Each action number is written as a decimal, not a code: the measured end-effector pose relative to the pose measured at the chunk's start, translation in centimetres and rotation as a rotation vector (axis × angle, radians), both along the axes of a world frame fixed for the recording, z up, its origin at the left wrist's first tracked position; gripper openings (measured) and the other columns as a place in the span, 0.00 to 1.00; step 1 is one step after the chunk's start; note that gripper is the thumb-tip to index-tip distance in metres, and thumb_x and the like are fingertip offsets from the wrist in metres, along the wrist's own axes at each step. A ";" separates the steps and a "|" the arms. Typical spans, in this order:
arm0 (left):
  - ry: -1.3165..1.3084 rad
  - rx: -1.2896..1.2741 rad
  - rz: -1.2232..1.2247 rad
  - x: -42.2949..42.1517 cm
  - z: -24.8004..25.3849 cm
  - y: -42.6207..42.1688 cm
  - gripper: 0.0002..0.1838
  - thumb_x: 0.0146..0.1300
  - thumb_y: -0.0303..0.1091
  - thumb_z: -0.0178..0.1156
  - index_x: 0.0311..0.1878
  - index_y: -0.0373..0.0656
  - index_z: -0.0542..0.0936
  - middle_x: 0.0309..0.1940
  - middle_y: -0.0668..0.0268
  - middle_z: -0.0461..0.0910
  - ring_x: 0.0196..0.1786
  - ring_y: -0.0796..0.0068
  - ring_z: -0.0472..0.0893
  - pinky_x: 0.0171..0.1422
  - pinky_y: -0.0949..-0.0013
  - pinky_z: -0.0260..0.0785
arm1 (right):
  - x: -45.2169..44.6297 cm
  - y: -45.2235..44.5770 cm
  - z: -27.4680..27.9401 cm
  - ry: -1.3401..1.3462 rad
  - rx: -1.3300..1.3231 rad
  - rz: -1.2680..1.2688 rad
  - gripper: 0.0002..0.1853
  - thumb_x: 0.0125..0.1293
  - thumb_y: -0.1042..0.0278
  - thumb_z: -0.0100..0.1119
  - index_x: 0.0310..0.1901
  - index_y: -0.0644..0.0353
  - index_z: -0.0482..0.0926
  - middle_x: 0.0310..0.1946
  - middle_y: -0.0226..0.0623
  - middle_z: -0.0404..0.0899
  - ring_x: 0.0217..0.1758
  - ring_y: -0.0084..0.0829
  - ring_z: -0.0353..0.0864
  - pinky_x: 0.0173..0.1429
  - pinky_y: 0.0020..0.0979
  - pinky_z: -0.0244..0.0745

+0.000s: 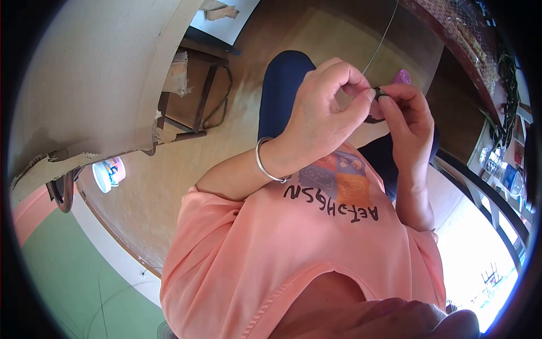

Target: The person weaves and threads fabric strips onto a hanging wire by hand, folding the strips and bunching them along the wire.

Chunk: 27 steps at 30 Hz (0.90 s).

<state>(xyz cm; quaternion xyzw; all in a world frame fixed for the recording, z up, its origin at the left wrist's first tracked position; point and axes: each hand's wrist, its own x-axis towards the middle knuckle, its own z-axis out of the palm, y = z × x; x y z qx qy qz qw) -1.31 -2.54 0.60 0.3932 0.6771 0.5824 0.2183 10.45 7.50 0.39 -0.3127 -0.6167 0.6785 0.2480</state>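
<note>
Held piece [378, 92] is coloured dark | shirt [316, 243] is coloured peach, printed with orange and grey-purple squares [354, 186], black lettering [330, 205] | bracelet [258, 158] is finished silver | trousers [285, 85] are coloured navy | tub [104, 176] is coloured white, marked blue | wall [73, 271] is painted green, bordered white

Fingers [362, 105] mostly cover the small dark piece [378, 91], too small to identify.

Before your shirt [316, 248]: piece [379, 94] between your left hand [324, 113] and right hand [413, 121]. Tub [109, 174] on floor [152, 209], left of shirt.
</note>
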 end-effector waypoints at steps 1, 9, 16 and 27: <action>0.003 0.000 0.002 0.0 0.1 0.1 0.02 0.57 0.23 0.59 0.34 0.38 0.78 0.29 0.68 0.76 0.30 0.80 0.71 0.38 0.82 0.63 | -0.1 0.0 -0.1 0.003 0.000 0.002 0.06 0.58 0.80 0.60 0.38 0.63 0.80 0.33 0.33 0.78 0.26 0.19 0.71 0.30 0.19 0.66; -0.541 -0.124 0.082 -0.4 1.3 0.7 0.04 0.57 0.26 0.61 0.35 0.37 0.80 0.25 0.70 0.76 0.29 0.83 0.70 0.36 0.82 0.62 | -1.5 0.4 0.2 -0.075 0.970 0.009 0.11 0.52 0.82 0.63 0.38 0.61 0.81 0.30 0.32 0.77 0.24 0.23 0.70 0.28 0.21 0.65; -0.229 -0.114 0.035 -1.4 0.7 1.8 0.04 0.57 0.26 0.60 0.35 0.37 0.80 0.27 0.70 0.77 0.29 0.84 0.71 0.36 0.82 0.63 | -1.9 2.3 -1.0 0.001 1.060 -0.024 0.11 0.50 0.82 0.64 0.36 0.62 0.80 0.27 0.32 0.76 0.23 0.23 0.68 0.27 0.21 0.64; 0.030 0.034 0.125 -12.2 -4.4 12.8 0.07 0.60 0.27 0.56 0.40 0.37 0.79 0.32 0.65 0.82 0.32 0.78 0.77 0.39 0.77 0.68 | -0.6 4.9 -2.5 -0.126 -0.129 -0.057 0.03 0.57 0.80 0.58 0.34 0.63 0.78 0.24 0.26 0.73 0.23 0.17 0.64 0.28 0.17 0.59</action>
